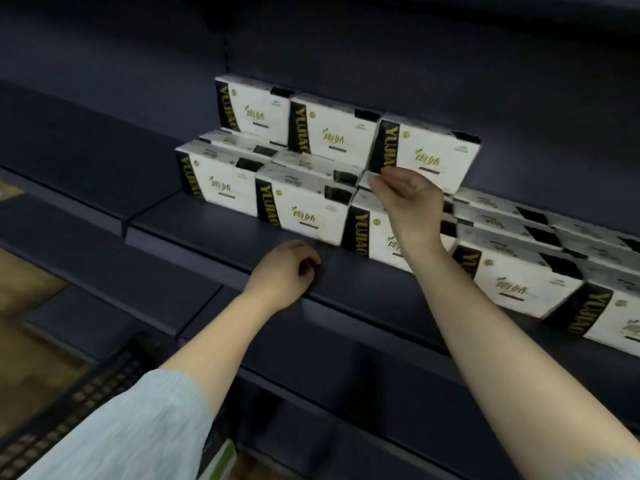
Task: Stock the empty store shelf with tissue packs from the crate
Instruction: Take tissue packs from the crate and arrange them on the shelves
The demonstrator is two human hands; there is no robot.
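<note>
White tissue packs with black-and-gold bands stand stacked on the dark shelf (214,233). Three packs form the upper row; the rightmost of them (429,157) leans on the packs below. My right hand (405,192) reaches up to that pack, fingertips touching its lower left corner. A lower front pack (304,209) stands just left of my right wrist. My left hand (287,268) rests on the shelf's front edge with loosely curled fingers and holds nothing. Part of the black lattice crate (86,393) shows at the lower left; its contents are hidden.
More tissue packs (519,275) fill the shelf to the right in lower rows. The shelf board to the left of the stack is bare. A lower dark shelf (114,292) juts out beneath. Wooden floor (20,282) shows at the far left.
</note>
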